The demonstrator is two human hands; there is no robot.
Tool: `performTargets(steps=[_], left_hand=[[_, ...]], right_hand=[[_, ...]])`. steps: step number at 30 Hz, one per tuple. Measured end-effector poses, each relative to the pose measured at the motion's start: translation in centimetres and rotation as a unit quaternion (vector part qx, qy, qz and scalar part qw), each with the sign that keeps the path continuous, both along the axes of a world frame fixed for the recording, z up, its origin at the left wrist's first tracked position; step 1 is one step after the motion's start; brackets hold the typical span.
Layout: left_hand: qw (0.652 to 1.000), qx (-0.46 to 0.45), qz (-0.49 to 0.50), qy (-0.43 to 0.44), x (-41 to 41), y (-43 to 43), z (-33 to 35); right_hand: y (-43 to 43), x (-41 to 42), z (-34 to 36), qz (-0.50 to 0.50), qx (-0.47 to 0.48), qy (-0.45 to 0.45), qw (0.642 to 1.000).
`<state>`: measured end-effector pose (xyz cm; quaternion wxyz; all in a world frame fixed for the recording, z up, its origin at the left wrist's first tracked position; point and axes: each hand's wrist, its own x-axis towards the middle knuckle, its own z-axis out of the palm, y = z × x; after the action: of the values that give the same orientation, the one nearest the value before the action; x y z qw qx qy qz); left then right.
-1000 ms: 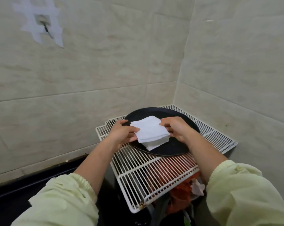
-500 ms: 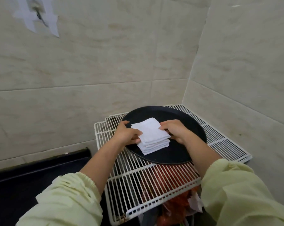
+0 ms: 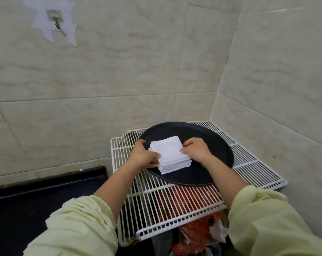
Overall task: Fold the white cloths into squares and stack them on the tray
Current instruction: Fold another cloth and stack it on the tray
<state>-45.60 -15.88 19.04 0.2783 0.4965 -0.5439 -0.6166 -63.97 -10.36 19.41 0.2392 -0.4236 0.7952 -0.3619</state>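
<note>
The stack of folded white cloth squares [image 3: 170, 156] sits on the round black tray [image 3: 208, 145], left of its middle. The tray lies on a white wire rack [image 3: 249, 163] in the corner of the beige tiled walls [image 3: 119, 80]. My left hand [image 3: 144, 156] has its grip on the stack's left edge, thumb on top and fingers curled under. My right hand [image 3: 195, 150] pinches the stack's right edge, fingertips on the top cloth.

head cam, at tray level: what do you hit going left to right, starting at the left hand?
left hand → stack of white cloths → right hand → tray's bare right side → wire rack's right part
</note>
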Motion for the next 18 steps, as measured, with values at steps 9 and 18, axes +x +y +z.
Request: performTargets(steps=[9, 18], left_hand=[[0.966, -0.225, 0.093, -0.084, 4.3, 1.1, -0.3], [0.934, -0.207, 0.224, -0.185, 18.1, 4.9, -3.3]], right_hand=[[-0.1, 5.5, 1.1, 0.112, -0.123, 0.144, 0.976], [-1.4, 20.2, 0.0, 0.307, -0.092, 0.181, 0.93]])
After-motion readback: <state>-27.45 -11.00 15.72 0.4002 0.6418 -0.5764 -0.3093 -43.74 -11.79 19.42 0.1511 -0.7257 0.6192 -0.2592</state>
